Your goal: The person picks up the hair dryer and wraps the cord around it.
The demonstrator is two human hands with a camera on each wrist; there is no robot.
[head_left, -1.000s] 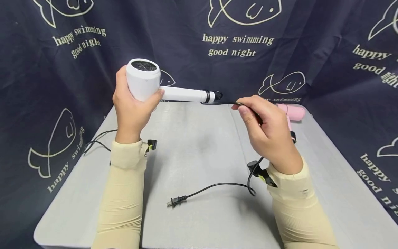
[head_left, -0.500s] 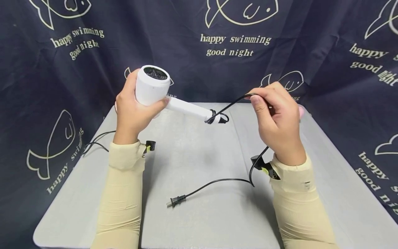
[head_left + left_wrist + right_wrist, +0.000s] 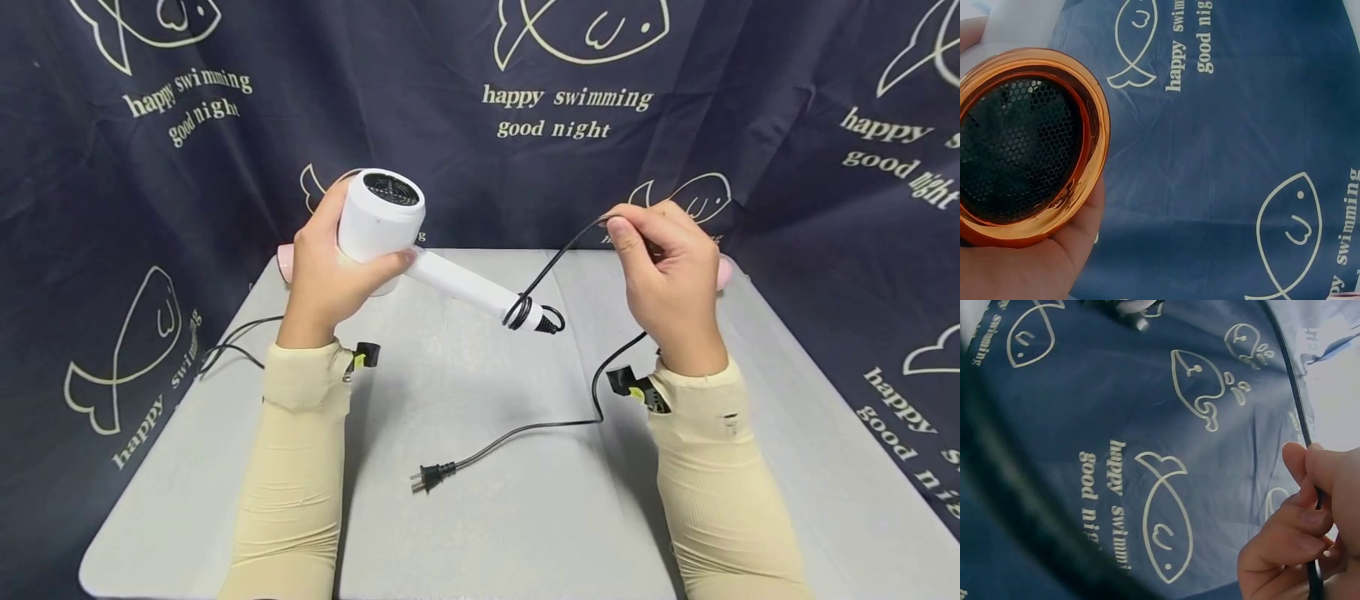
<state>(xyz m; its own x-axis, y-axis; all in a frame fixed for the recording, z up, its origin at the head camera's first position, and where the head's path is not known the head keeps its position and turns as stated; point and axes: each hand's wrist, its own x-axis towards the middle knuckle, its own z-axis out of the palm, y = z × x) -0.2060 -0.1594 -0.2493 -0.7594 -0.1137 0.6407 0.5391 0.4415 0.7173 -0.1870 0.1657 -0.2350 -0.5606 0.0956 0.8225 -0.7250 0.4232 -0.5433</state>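
Observation:
My left hand grips a white hair dryer round its barrel, above the table. Its black intake grille faces up, and the handle slants down to the right. In the left wrist view the barrel's end shows a copper-coloured ring around a dark mesh. Black cord loops round the handle's tip and rises to my right hand, which pinches it between thumb and fingers. From that hand the cord hangs down to the table, where its two-pin plug lies. The right wrist view shows the cord running through my fingers.
Pink objects at the table's back left and back right are mostly hidden behind my hands. Another black cord lies at the left edge of the grey-white table. A dark blue fish-print curtain surrounds the table.
The hair dryer has come down and right, its handle tipping from level to slanting down. My right hand has risen, drawing the cord up from the handle. The plug has shifted slightly right.

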